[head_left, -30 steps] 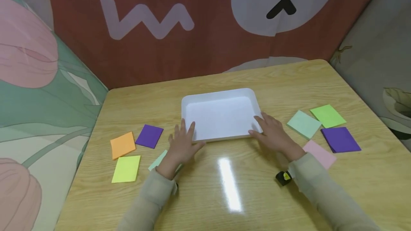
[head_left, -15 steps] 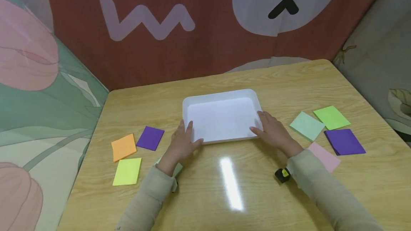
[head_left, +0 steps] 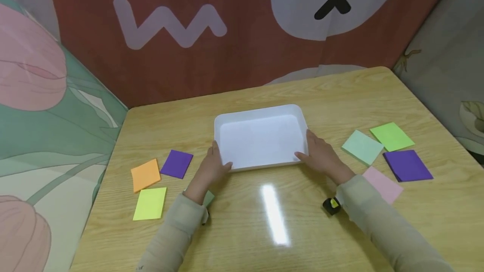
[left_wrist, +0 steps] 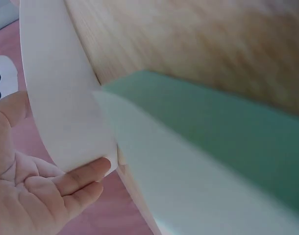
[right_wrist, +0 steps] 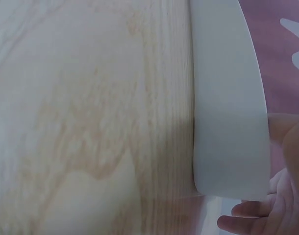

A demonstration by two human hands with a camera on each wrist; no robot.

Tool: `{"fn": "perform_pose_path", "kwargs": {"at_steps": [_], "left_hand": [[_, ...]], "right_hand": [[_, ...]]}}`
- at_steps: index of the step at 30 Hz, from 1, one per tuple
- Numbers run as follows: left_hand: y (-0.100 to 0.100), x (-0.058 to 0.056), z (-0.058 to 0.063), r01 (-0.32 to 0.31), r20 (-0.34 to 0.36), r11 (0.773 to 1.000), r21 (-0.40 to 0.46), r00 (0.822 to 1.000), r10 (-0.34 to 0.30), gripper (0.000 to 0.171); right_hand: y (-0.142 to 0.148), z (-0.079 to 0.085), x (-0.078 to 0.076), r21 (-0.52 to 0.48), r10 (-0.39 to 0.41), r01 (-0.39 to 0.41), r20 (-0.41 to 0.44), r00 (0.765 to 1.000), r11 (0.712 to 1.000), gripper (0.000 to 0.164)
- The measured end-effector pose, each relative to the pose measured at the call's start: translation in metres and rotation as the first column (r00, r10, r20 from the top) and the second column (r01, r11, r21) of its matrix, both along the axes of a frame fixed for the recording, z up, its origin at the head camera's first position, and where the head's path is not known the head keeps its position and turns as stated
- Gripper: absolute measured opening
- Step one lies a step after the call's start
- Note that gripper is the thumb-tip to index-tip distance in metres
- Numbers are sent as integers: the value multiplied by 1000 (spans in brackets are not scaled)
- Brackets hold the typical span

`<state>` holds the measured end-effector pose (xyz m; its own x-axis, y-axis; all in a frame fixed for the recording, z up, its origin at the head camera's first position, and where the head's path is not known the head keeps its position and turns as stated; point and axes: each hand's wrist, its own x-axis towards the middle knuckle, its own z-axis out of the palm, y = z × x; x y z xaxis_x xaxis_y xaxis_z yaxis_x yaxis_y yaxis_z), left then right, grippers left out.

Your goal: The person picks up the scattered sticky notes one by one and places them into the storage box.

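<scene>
A shallow white tray (head_left: 261,142) lies on the wooden table in the head view. My left hand (head_left: 212,167) holds its near left corner, thumb at the front rim and fingers along the left side. At the near right corner, my right hand (head_left: 321,154) grips the tray, its thumb over the front rim and the other fingers at the right side. In the left wrist view, fingertips (left_wrist: 88,174) bend against the end of the tray's wall (left_wrist: 66,88). The right wrist view shows the front wall (right_wrist: 230,107) down at the tabletop, with the thumb at its upper edge.
A mint-green sticky-note pad (head_left: 208,198) is mostly hidden under my left wrist. Purple (head_left: 177,164), orange (head_left: 145,175) and yellow (head_left: 150,203) pads lie left. To the right are mint (head_left: 362,147), lime (head_left: 392,136), purple (head_left: 407,166) and pink (head_left: 383,184) pads. A printed cloth (head_left: 181,74) hangs behind.
My spread fingers have drawn in around the tray's two near corners, the left hand moving slightly left and down its side. The tray stays about where it was.
</scene>
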<state>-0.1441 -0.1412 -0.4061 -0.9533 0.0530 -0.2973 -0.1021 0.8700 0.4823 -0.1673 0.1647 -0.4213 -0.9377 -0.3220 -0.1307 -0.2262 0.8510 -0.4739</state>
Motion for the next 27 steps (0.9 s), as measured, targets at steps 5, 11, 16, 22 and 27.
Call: {"fn": "perform_pose_path", "kwargs": {"at_steps": [5,11,16,22,27], "left_hand": [[-2,-1,2,28,-66,998,-50,997,-31,74],[3,13,-6,82,-126,991,-104,987,-95,64],[8,29,-13,103,-133,990,-98,984,-116,63],[8,40,-15,107,-153,992,-62,982,-115,64],[9,47,-15,101,-145,993,-60,983,-109,66]], "right_hand": [[-2,5,-2,22,-7,7,3,1000,1000,80],[0,5,10,35,-26,26,1,1000,999,80],[3,2,26,41,-52,51,29,998,998,82],[3,2,36,39,-59,57,61,996,998,87],[5,3,42,33,-67,65,81,994,997,90]]}}
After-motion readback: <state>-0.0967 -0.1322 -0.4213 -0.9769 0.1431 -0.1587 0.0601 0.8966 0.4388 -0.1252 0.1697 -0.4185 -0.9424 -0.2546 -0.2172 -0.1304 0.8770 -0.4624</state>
